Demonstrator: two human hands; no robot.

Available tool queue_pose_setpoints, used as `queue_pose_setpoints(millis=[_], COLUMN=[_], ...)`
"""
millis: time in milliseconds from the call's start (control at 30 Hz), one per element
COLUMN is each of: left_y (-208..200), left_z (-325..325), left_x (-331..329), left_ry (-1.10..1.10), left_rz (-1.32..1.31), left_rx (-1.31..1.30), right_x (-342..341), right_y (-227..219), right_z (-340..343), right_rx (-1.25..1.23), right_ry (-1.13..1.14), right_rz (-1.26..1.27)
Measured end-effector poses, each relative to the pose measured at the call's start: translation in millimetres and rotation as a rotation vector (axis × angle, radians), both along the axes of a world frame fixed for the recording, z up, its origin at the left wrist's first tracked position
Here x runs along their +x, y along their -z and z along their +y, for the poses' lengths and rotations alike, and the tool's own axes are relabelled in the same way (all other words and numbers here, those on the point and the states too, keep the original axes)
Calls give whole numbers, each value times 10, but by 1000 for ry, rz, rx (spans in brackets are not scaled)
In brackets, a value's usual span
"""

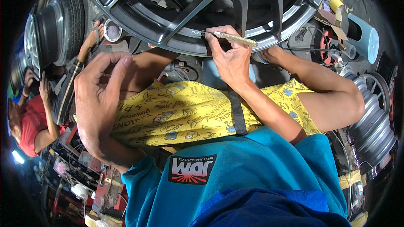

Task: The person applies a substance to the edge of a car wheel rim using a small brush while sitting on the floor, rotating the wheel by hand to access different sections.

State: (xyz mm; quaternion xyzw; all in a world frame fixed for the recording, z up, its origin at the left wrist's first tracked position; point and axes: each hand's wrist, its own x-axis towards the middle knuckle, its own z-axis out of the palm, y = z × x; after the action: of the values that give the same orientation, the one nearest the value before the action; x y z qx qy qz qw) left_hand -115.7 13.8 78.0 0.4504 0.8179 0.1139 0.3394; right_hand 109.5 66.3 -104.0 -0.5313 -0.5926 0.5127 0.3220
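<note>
At upper centre, one right hand (231, 61) clamps its fingers on one slim tool (235, 38) against one grey wheel (179, 43); at left, one left hand (99, 82) curls, fingertip contact unclear.

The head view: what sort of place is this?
Probably a wheel and tyre workshop: a dark multi-spoke wheel fills the top, a black tyre shows at upper left, and a bare silver rim at right.

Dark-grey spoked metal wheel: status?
Right hand grips slender pale stick-shaped tool, tip at rim of wheel. Left hand raised, curled, off wheel. No obstruction visible at tip.
</note>
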Motion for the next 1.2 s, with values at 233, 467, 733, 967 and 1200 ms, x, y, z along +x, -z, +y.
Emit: queue_pose_setpoints(millis=[233,467,733,967,1200], left_y=[-2,-11,141,343,530], left_z=[5,-16,-42,45,95], left_x=[-12,-17,144,946,1164], left_ry=[18,10,115,96,258], left_rz=[16,24,-17,-236,-125], left_rx=[-7,-4,-45,-100,-7], right_x=[-8,23,291,429,410], right_y=[-9,30,-29,-57,2], right_z=[-7,-26,-13,-29,-18], right_rx=[-14,-31,80,-21,90], right_ry=[2,35,16,22,2], right_rz=[6,66,136,182,266])
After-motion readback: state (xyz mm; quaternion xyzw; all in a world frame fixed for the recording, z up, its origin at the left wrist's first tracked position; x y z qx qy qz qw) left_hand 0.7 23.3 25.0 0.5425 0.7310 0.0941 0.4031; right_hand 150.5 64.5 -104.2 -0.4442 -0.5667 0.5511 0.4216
